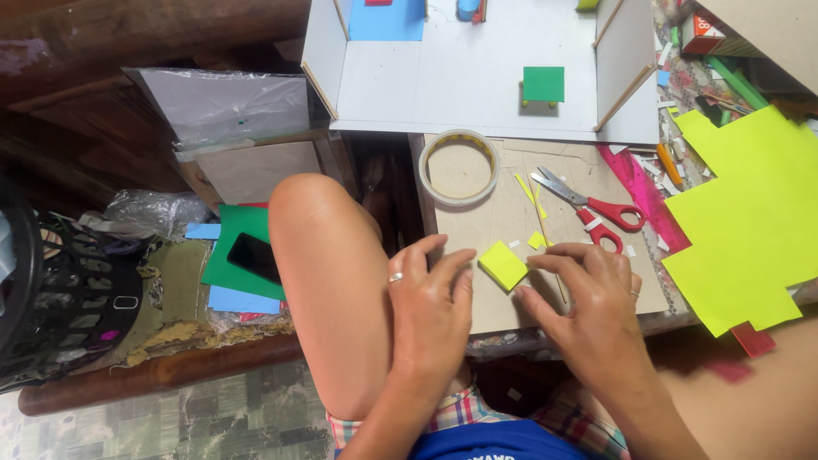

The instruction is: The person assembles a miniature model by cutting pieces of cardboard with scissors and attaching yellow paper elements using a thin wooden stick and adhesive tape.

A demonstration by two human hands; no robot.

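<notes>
A small yellow-green square block (503,264) lies on a brown cardboard sheet (511,213) in front of me. My left hand (430,311) rests flat beside it on the left, fingertips near its edge, a ring on one finger. My right hand (588,298) pinches the block's right corner with thumb and fingers. A thin wooden stick (545,238) lies under the right hand's fingers. Small yellow paper scraps (535,240) sit just beyond the block.
Red-handled scissors (596,204) and a roll of clear tape (460,166) lie farther back on the cardboard. Behind stands a white cardboard room model (477,85) with a green miniature table (543,85). A large yellow-green paper sheet (750,213) is at right, a phone (254,257) at left.
</notes>
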